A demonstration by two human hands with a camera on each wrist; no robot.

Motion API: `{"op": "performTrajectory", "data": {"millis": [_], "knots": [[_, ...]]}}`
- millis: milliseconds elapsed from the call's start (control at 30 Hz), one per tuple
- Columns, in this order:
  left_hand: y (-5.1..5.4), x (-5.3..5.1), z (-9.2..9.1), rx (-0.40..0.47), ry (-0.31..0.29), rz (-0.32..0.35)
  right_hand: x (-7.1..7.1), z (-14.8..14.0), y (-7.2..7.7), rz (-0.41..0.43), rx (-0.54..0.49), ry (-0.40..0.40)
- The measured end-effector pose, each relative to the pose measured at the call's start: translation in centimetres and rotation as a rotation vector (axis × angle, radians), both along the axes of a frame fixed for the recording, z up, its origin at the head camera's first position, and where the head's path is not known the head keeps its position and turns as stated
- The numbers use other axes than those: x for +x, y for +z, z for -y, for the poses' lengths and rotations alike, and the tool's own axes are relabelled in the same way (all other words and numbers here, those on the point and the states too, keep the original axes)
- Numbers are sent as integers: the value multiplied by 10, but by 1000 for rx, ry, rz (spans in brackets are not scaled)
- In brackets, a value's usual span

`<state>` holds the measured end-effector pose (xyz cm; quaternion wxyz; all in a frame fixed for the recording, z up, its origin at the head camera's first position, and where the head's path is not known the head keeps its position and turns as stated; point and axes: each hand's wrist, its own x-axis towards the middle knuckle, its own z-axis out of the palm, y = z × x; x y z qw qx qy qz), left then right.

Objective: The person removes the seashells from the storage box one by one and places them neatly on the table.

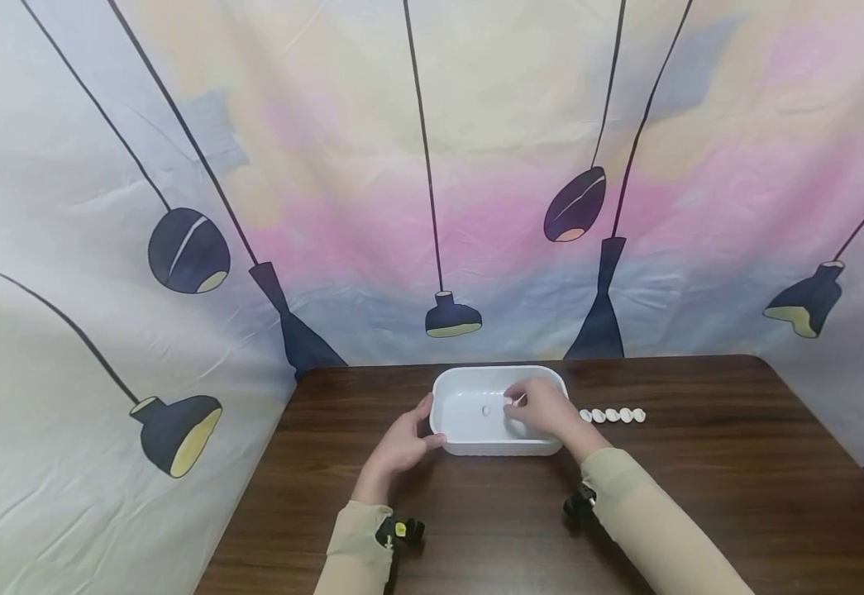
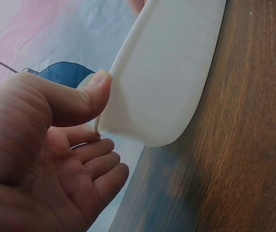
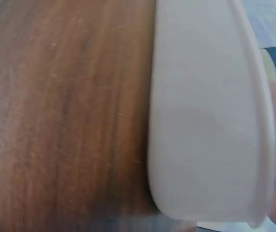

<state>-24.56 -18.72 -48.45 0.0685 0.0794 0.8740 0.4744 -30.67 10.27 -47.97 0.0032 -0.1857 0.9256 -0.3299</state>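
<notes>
A white rectangular tray [image 1: 469, 447] with rounded corners stands on the table. My left hand [image 1: 402, 445] grips its left end; in the left wrist view the thumb [image 2: 97, 92] lies on the rim and the other fingers are loosely bent below it. Reaching over the tray's right side, my right hand [image 1: 546, 406] pinches a small white piece between thumb and fingertips, mostly hidden by the fingers. Another small whitish piece [image 1: 486, 410] lies on the tray's floor. The tray's wall [image 3: 206, 121] hides most of the right hand in the right wrist view.
Several small round white pieces [image 1: 612, 416] sit in a row on the table, right of the tray. The dark wooden table [image 1: 491, 521] ends just behind the tray, where a cloth backdrop [image 1: 372, 207] printed with hanging lamps rises.
</notes>
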Motion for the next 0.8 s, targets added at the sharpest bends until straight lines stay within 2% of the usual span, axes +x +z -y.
{"op": "performTrajectory", "data": {"millis": [133,233,467,633,800], "knots": [[0,-1,-1,2,1,0,1,-14,6,-52,-101,-5],[-1,0,-1,3,2,-1,5,-25,8,-62,-175,-41],[-2,2,4,-17,14,7,19,-46,0,-58,-325,-152],[-2,0,3,-14,12,0,24,-66,-4,-48,-395,-222],[-3,-1,1,-20,8,-9,28,-95,-8,-28,-400,-258]]}}
